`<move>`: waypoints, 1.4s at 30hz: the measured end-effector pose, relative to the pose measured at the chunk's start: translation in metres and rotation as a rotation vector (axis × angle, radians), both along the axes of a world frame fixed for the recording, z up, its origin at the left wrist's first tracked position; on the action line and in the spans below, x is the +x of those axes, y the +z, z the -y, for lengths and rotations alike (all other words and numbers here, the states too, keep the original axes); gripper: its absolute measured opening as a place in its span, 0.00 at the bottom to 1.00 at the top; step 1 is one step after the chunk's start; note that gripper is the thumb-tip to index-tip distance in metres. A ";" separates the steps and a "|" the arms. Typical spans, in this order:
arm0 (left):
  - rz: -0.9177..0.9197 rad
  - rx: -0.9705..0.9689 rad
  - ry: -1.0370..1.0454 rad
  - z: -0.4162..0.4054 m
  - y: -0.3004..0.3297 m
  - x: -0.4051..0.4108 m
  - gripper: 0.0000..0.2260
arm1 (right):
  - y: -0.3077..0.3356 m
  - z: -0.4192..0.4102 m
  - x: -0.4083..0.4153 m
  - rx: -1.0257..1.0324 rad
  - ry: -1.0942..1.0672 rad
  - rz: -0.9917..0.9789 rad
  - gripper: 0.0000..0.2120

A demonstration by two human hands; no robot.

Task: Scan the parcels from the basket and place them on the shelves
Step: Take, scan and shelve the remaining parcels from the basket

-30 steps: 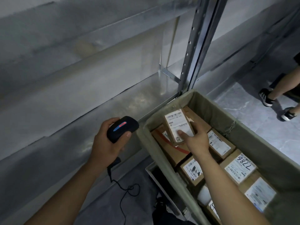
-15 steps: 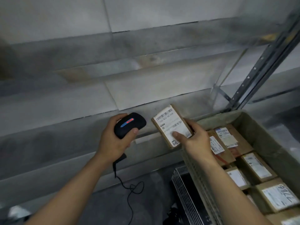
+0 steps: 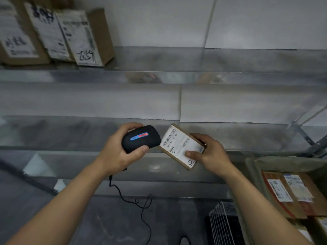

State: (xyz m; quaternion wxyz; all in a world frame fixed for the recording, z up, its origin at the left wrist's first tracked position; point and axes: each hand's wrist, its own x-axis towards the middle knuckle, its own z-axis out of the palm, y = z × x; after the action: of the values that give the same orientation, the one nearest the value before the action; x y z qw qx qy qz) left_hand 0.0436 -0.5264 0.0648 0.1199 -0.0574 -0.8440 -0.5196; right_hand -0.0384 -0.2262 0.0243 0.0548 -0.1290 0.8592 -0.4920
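Note:
My right hand [image 3: 211, 153] grips a small brown cardboard parcel [image 3: 178, 145] with a white barcode label facing up, thumb pressed on the label. My left hand [image 3: 115, 152] holds a black corded scanner [image 3: 140, 138] showing a blue and red light strip, its nose right beside the parcel's label end. Both are held in front of the grey metal shelf [image 3: 247, 138]. At the lower right, the fabric-lined basket [image 3: 254, 167] holds more labelled brown parcels [image 3: 290, 193].
Several labelled cardboard parcels [image 3: 83, 36] stand upright on the upper shelf [image 3: 177, 68] at the top left. A white wire rack [image 3: 223, 225] sits on the floor beside the basket. The scanner's black cable [image 3: 139, 202] hangs down to the floor.
My right hand lifted the parcel out of the basket and carried it left toward the scanner. My view swung left and up, bringing the upper shelf's parcels into sight.

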 end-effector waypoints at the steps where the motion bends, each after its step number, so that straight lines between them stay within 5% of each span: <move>1: -0.005 -0.031 0.007 0.005 0.003 0.004 0.27 | 0.003 0.006 -0.003 0.008 0.035 -0.009 0.30; 12: -0.037 -0.342 -0.017 0.043 0.050 0.020 0.26 | 0.034 0.053 -0.047 0.112 0.334 -0.083 0.31; 26: 0.016 -0.586 -0.160 0.042 0.061 -0.005 0.29 | 0.037 0.061 -0.063 0.246 0.442 -0.113 0.33; 42: -0.004 -0.685 -0.238 0.039 0.075 -0.024 0.30 | 0.037 0.039 -0.078 0.166 0.448 -0.074 0.30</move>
State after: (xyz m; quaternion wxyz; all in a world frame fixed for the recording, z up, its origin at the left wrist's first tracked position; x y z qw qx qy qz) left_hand 0.0193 -0.5659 0.1396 0.0342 -0.1931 -0.9563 -0.2170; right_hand -0.1165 -0.2657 0.0609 0.1418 -0.3295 0.8480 -0.3902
